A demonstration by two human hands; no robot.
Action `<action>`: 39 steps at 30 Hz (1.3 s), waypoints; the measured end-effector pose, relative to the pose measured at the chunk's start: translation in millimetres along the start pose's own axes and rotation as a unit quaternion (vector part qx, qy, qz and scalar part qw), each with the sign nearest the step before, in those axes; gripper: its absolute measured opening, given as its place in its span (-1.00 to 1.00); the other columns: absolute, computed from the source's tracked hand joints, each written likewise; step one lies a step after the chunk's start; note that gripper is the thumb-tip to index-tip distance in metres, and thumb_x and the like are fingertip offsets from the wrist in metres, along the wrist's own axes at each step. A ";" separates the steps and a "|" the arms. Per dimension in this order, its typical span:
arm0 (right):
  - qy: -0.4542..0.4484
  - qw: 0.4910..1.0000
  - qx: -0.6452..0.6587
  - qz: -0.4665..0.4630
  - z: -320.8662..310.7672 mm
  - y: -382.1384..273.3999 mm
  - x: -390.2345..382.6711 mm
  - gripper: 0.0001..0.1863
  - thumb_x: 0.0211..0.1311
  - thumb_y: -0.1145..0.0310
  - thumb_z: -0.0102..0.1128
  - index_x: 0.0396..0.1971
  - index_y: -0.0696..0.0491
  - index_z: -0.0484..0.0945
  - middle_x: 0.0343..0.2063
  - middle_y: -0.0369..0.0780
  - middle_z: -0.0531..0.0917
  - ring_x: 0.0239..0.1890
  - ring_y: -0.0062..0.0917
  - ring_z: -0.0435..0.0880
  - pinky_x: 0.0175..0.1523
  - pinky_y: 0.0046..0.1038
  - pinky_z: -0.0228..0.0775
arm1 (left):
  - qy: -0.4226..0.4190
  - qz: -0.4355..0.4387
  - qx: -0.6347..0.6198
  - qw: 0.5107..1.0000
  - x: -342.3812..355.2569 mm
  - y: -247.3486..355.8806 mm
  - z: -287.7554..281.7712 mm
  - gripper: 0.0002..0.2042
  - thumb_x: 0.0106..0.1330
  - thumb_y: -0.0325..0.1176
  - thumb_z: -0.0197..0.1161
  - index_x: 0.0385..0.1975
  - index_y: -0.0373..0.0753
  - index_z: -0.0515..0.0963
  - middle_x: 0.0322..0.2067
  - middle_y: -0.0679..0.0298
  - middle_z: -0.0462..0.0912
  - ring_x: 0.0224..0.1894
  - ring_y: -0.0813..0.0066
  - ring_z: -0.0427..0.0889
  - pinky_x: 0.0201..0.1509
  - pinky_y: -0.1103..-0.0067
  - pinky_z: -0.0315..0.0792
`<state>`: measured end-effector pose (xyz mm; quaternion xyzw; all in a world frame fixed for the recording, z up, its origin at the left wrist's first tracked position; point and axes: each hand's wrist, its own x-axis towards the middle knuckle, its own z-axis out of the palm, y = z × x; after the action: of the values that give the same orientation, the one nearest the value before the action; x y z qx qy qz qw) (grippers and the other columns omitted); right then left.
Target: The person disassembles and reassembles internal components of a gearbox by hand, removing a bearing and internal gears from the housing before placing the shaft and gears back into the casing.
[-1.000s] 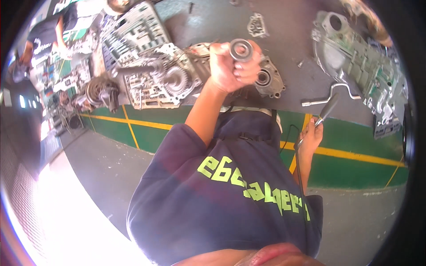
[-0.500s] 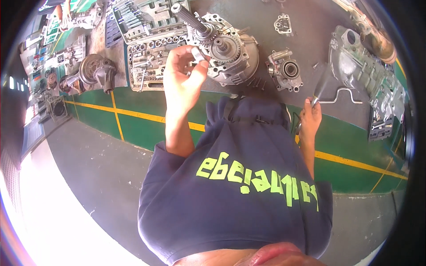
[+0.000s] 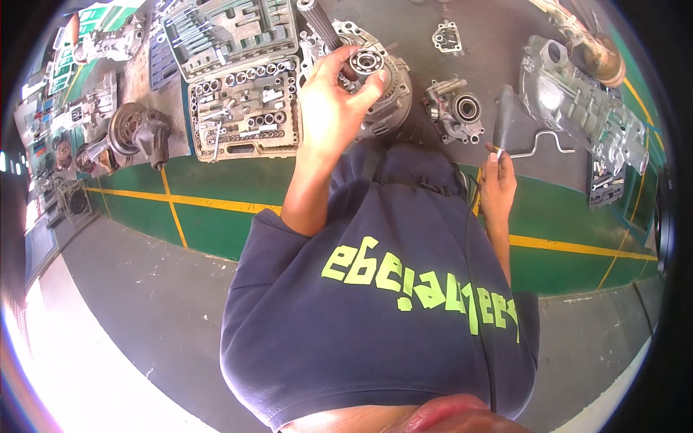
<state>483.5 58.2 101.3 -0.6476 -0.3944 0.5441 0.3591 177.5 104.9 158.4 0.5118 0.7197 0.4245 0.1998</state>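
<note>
My left hand point(image 3: 336, 105) grips a steel ball bearing point(image 3: 367, 63) between thumb and fingers, its round face turned up. The bearing is over the gear assembly in an open metal housing point(image 3: 399, 108) and hides the short shaft there; I cannot tell whether it sits on that shaft. A longer splined shaft point(image 3: 319, 23) stands up just beyond the hand. At the bench's near edge my right hand point(image 3: 498, 180) closes its fingers round the shiny lower end of a grey tapered tool point(image 3: 505, 119), whose exact kind I cannot make out.
An open socket set case point(image 3: 242, 150) lies left of the housing. To the right are a small casting with a bearing point(image 3: 462, 112), a bent metal rod point(image 3: 541, 141) and a large gearbox casing point(image 3: 552, 90). A flat cover plate point(image 3: 446, 37) lies farther back.
My left hand has moved right and up, turning the bearing from edge-on to face-up over the gear assembly. My right hand keeps its grip on the tool, which now stands more upright.
</note>
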 end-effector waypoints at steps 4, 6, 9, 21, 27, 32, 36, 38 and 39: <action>-0.055 0.991 -0.108 -0.062 4.3 -22.1 -1.4 -0.62 0.55 0.33 -0.03 0.24 0.15 0.42 -0.51 -0.43 0.38 -0.50 -0.81 0.26 -0.39 -0.69 0.12 | -0.029 0.019 -0.039 0.999 3.2 -11.3 -2.2 -0.55 0.12 -0.28 0.50 0.02 -0.26 0.63 -0.43 0.32 0.60 -0.44 0.64 0.50 -0.35 0.65 0.45; -0.082 0.975 -0.173 -0.110 14.9 -42.9 -0.5 -0.60 0.55 0.34 -0.05 0.29 0.15 0.39 -0.44 -0.38 0.51 -0.45 -0.78 0.34 -0.33 -0.69 0.22 | -0.042 0.038 -0.076 0.995 6.1 -17.6 -3.4 -0.55 0.06 -0.26 0.52 -0.03 -0.24 0.65 -0.43 0.27 0.59 -0.44 0.47 0.54 -0.29 0.54 0.51; -0.079 0.929 -0.261 -0.250 47.4 -94.2 -6.2 -0.55 0.54 0.40 -0.05 0.36 0.13 0.33 -0.02 -0.17 0.66 -0.15 -0.59 0.61 -0.02 -0.58 0.42 | -0.082 0.053 -0.089 0.991 10.7 -19.2 -8.5 -0.57 0.14 -0.33 0.49 0.04 -0.23 0.63 -0.31 0.26 0.65 -0.31 0.55 0.58 -0.20 0.61 0.49; -0.165 0.774 -0.496 -0.356 92.2 -159.0 -1.2 -0.45 0.28 0.55 0.23 0.28 -0.12 0.49 -0.33 -0.17 0.69 -0.50 -0.34 0.62 -0.33 -0.35 0.52 | -0.142 0.091 -0.205 0.964 25.9 -50.1 -9.6 -0.58 0.06 -0.32 0.57 -0.08 -0.30 0.65 -0.41 0.33 0.59 -0.39 0.58 0.51 -0.28 0.61 0.46; -0.172 0.781 -0.508 -0.320 96.5 -170.2 -7.7 -0.52 0.38 0.61 0.11 0.29 0.07 0.45 0.11 -0.09 0.64 -0.15 -0.35 0.74 -0.05 -0.46 0.54 | -0.140 0.141 -0.225 0.954 28.9 -60.3 -4.2 -0.46 0.00 -0.37 0.59 0.05 -0.28 0.63 -0.53 0.34 0.46 -0.49 0.55 0.46 -0.40 0.55 0.42; -0.171 0.800 -0.466 -0.337 97.4 -164.8 -3.3 -0.53 0.40 0.58 0.10 0.30 0.07 0.44 0.13 -0.06 0.63 -0.08 -0.39 0.73 0.00 -0.47 0.52 | -0.128 0.113 -0.262 0.950 27.1 -58.6 -4.5 -0.56 0.00 -0.29 0.61 -0.12 -0.29 0.67 -0.54 0.37 0.46 -0.49 0.60 0.42 -0.42 0.60 0.38; -0.166 0.791 -0.482 -0.338 108.7 -173.6 -5.1 -0.52 0.37 0.54 0.14 0.28 -0.02 0.48 -0.16 -0.12 0.64 -0.33 -0.39 0.66 -0.19 -0.42 0.50 | -0.127 0.119 -0.235 0.956 25.4 -63.4 -4.8 -0.53 0.00 -0.29 0.60 -0.05 -0.25 0.66 -0.55 0.36 0.45 -0.52 0.58 0.42 -0.43 0.58 0.39; -0.152 0.795 -0.457 -0.369 108.1 -168.9 -1.9 -0.53 0.36 0.49 0.18 0.25 -0.13 0.53 -0.42 -0.15 0.66 -0.54 -0.34 0.61 -0.35 -0.36 0.48 | -0.125 0.124 -0.219 0.960 23.8 -62.3 -5.7 -0.46 0.01 -0.29 0.59 0.06 -0.20 0.64 -0.56 0.35 0.44 -0.53 0.56 0.43 -0.43 0.55 0.39; -0.152 0.794 -0.458 -0.369 109.7 -166.3 -1.0 -0.53 0.36 0.49 0.18 0.25 -0.13 0.53 -0.42 -0.15 0.66 -0.54 -0.34 0.61 -0.35 -0.36 0.48 | -0.107 0.111 -0.229 0.961 22.9 -55.8 -6.8 -0.55 0.00 -0.29 0.61 -0.10 -0.25 0.65 -0.57 0.35 0.44 -0.53 0.58 0.41 -0.44 0.58 0.38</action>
<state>355.0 132.9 234.1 -0.4508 -0.8560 0.2175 0.1292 131.8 116.5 120.0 0.5712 0.5169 0.5400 0.3388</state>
